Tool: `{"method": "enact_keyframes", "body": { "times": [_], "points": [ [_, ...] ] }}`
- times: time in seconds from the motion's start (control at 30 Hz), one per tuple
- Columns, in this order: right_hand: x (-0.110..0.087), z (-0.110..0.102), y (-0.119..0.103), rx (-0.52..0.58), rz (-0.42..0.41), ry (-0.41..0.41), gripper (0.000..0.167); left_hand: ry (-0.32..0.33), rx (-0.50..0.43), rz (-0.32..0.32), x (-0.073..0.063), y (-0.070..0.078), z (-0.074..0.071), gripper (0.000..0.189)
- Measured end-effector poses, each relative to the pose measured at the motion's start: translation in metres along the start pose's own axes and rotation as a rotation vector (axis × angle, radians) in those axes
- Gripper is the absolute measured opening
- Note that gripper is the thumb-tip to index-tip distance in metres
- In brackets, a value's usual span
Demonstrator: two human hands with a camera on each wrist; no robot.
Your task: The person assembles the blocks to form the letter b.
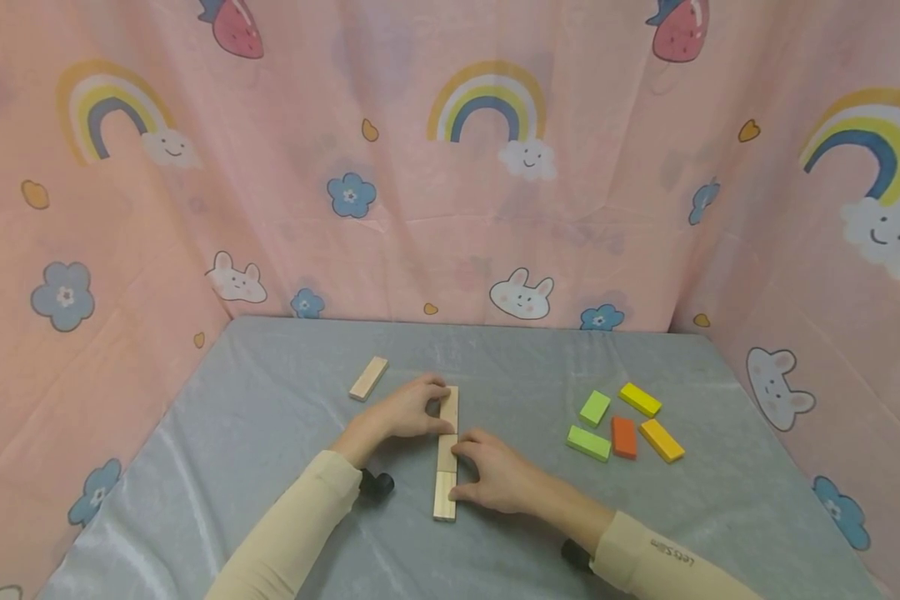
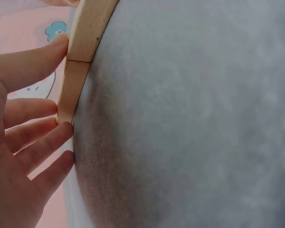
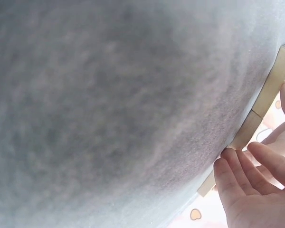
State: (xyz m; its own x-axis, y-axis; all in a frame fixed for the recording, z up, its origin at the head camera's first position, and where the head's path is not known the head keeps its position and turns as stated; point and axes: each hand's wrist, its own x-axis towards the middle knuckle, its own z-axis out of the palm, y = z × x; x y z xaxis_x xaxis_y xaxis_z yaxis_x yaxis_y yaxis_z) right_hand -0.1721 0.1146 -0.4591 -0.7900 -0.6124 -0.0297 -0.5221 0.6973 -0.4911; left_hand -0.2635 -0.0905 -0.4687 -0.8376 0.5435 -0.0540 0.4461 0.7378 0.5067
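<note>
Three plain wooden blocks lie end to end in a straight row: a far block (image 1: pixel 452 408), a middle block (image 1: pixel 446 455) and a near block (image 1: pixel 444 500). My left hand (image 1: pixel 407 408) touches the row from the left, its fingers by the far block's outer end and its thumb near the first joint. In the left wrist view the left hand's fingers (image 2: pixel 42 142) are loosely spread against the wood. From the other side my right hand (image 1: pixel 501 473) touches the row, index finger at the middle block and thumb at the near block. Its fingers (image 3: pixel 232 175) look relaxed.
One more plain wooden block (image 1: pixel 368 378) lies apart, beyond the left hand. To the right sit several painted blocks: green (image 1: pixel 595 408), light green (image 1: pixel 588 442), yellow (image 1: pixel 640 399), orange-red (image 1: pixel 624 437) and amber (image 1: pixel 662 440). A pink curtain (image 1: pixel 435 242) surrounds the grey cloth-covered table (image 1: pixel 292 517).
</note>
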Motion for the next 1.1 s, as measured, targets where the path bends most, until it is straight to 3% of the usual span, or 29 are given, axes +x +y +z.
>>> {"method": "enact_keyframes", "body": {
  "times": [0.3, 0.53, 1.1],
  "points": [
    [0.0, 0.0, 0.001, 0.003, 0.0, 0.004, 0.057, 0.007, -0.018, 0.015, 0.0, -0.001, -0.001, 0.062],
    [-0.001, 0.0, 0.001, 0.01, 0.0, 0.003, 0.057, 0.017, -0.036, -0.016, -0.004, -0.004, -0.007, 0.053],
    [0.0, 0.001, 0.001, -0.01, -0.011, 0.014, 0.056, 0.188, 0.065, -0.005, -0.015, -0.014, -0.032, 0.029]
  ]
}}
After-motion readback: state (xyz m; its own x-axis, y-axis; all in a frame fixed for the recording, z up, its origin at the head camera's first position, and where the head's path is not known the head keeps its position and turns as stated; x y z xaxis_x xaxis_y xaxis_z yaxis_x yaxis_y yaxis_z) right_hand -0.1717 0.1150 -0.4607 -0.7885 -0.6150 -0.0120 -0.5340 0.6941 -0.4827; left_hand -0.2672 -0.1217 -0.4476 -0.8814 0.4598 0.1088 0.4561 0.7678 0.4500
